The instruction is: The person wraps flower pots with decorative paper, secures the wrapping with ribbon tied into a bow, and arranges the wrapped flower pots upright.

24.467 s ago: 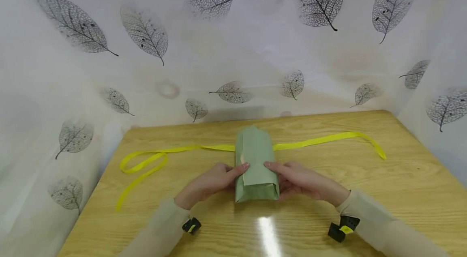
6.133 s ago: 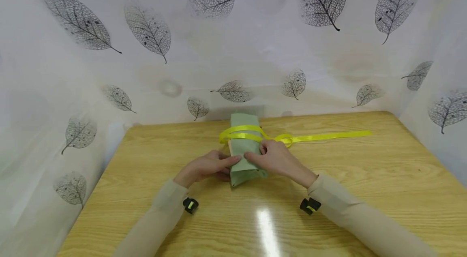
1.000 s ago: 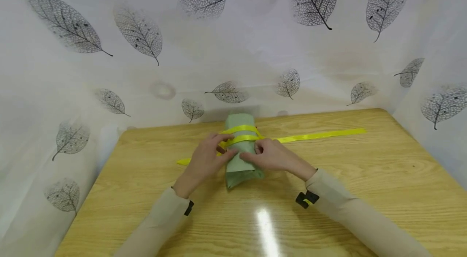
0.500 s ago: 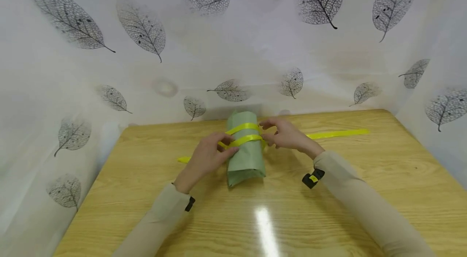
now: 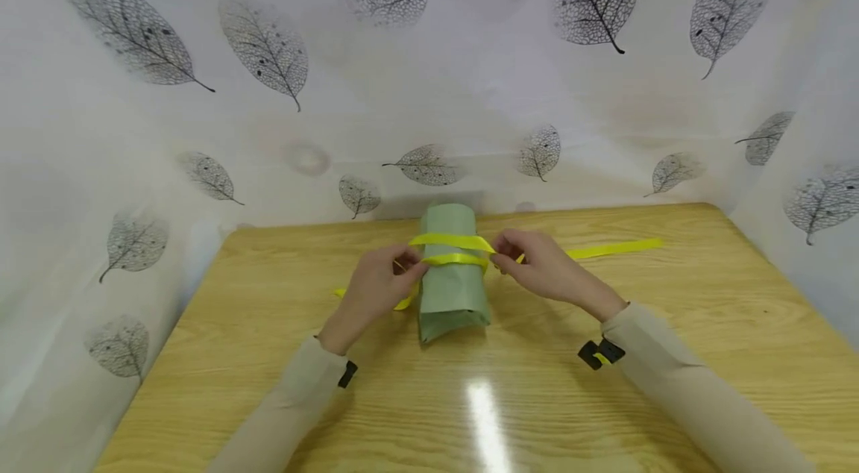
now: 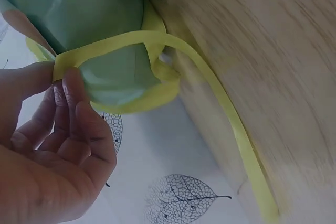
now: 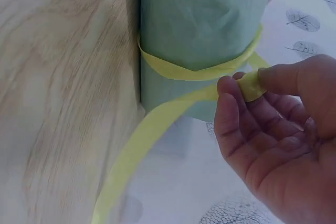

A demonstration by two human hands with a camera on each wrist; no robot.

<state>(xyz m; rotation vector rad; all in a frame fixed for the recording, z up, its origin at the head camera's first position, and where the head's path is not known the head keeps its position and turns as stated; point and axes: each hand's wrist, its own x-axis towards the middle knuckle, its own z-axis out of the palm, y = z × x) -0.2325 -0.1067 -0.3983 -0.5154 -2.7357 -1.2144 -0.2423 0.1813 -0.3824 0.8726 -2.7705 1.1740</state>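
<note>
A package wrapped in green paper (image 5: 451, 286) lies on the table, its near end folded. Two bands of yellow ribbon (image 5: 456, 242) cross its top. At its left side my left hand (image 5: 376, 286) pinches the ribbon (image 6: 65, 66) between thumb and fingertip, and a loose tail runs off across the table in the left wrist view. On the right, my right hand (image 5: 543, 264) pinches the ribbon (image 7: 252, 85) between thumb and index finger, just off the package. From there a ribbon tail (image 7: 142, 135) hangs away. The package's underside is hidden.
The wooden table (image 5: 604, 398) carries the right ribbon tail (image 5: 617, 248) stretched toward its right side. Behind the table stands a pale backdrop (image 5: 322, 85) printed with dark leaves. Black wrist cameras (image 5: 599, 354) sit at both cuffs.
Earlier the ribbon lay beneath the package, ends spread sideways; now it also crosses the top twice. Within the last second my right hand moved off the paper and took hold of the ribbon.
</note>
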